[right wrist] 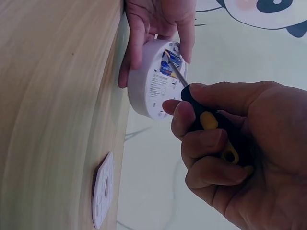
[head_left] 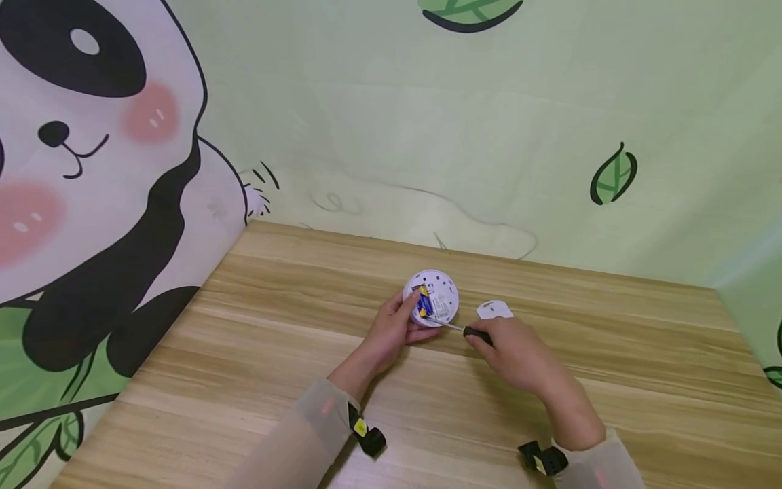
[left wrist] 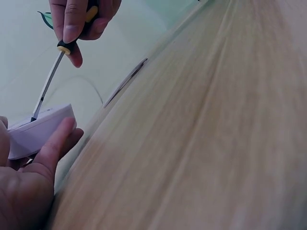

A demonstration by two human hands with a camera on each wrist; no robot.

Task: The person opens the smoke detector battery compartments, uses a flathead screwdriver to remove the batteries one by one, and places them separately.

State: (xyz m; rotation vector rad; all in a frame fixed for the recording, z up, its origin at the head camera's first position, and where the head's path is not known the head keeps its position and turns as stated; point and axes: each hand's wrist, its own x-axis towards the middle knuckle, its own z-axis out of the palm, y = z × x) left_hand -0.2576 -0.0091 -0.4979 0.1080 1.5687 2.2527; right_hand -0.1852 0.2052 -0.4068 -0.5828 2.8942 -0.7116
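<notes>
My left hand [head_left: 391, 331] grips a round white device [head_left: 444, 293] by its edge, thumb over the near side and fingers beneath. Blue and yellow batteries [head_left: 423, 303] sit in a recess on its upturned face, beside a printed label. In my right hand [head_left: 510, 350] is a screwdriver [right wrist: 209, 120] with a black and yellow handle, fingers wrapped round it in the right wrist view. Its metal shaft [left wrist: 47, 86] slants down to the device, the tip at the end of the battery recess. Whether the tip is under a battery I cannot tell.
A flat white plate [head_left: 493, 310] with holes lies on the wooden table [head_left: 275, 326], just beyond my right hand and partly hidden by it. Behind the table's back edge hangs a pale green backdrop [head_left: 366, 136] with a panda and leaves printed on it.
</notes>
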